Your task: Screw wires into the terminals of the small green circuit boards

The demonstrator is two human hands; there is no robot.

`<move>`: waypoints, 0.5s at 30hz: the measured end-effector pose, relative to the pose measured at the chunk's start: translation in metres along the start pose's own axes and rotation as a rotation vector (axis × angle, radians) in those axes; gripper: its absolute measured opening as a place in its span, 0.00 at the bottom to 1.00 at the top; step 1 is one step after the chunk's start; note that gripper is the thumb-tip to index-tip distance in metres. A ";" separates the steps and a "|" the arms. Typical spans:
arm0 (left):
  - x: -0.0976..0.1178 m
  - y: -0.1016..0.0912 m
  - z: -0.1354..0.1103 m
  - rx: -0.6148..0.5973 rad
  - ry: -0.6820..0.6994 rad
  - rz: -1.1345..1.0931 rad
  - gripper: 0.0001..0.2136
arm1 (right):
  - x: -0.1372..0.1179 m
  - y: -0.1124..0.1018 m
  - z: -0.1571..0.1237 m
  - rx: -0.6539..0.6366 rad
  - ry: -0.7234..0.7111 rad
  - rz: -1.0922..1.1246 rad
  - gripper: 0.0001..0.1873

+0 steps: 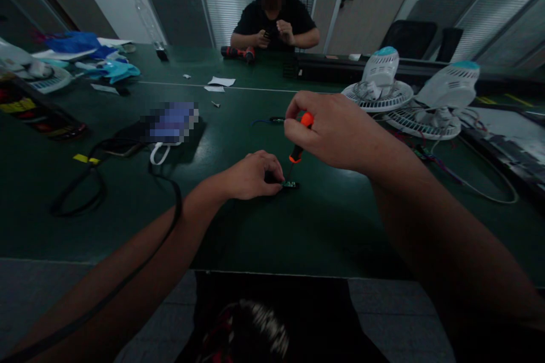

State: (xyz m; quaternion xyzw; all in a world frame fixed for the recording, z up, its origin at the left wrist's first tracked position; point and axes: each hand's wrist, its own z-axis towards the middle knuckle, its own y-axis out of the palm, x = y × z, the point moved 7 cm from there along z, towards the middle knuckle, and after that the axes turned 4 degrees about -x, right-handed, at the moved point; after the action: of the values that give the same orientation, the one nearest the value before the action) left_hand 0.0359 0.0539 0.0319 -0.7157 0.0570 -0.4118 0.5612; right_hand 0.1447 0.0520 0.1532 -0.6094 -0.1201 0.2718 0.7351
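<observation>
The screwdriver stood steeply in the right hand, its handle closed between thumb and fingers, its long axis leaning a little rightward at the top. Its tip pointed down at a small circuit board; whether the tip touched it could not be told. The left hand pinched the board's left end against the tabletop, and the board's long axis ran sideways from those fingertips.

Crumpled blue plastic bags lay far beyond the left hand, on its left side; what they held could not be made out.

One small dark part with a blue wire lay just left of the right hand's fingers. Two white fans sat beyond the right hand, to its right, and another fan lay far left of the left hand. Two paper scraps and one power drill were beyond both hands, as was one co-worker with both hands raised near the chest.
</observation>
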 end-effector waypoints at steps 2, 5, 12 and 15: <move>0.000 0.000 0.000 0.003 0.005 -0.003 0.08 | 0.000 0.000 0.000 0.009 -0.007 0.006 0.15; -0.001 0.000 -0.001 0.013 0.015 0.000 0.08 | 0.000 -0.001 -0.001 0.028 -0.024 0.013 0.17; -0.002 0.000 -0.001 0.029 0.041 0.004 0.06 | 0.000 -0.002 -0.002 0.024 -0.027 0.030 0.20; -0.002 0.000 -0.001 0.028 0.041 -0.006 0.06 | 0.000 -0.002 -0.002 0.020 -0.016 0.035 0.20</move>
State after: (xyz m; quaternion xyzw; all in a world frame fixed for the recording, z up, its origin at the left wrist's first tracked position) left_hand 0.0340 0.0544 0.0312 -0.6994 0.0605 -0.4288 0.5686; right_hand 0.1465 0.0499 0.1549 -0.6020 -0.1126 0.2907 0.7351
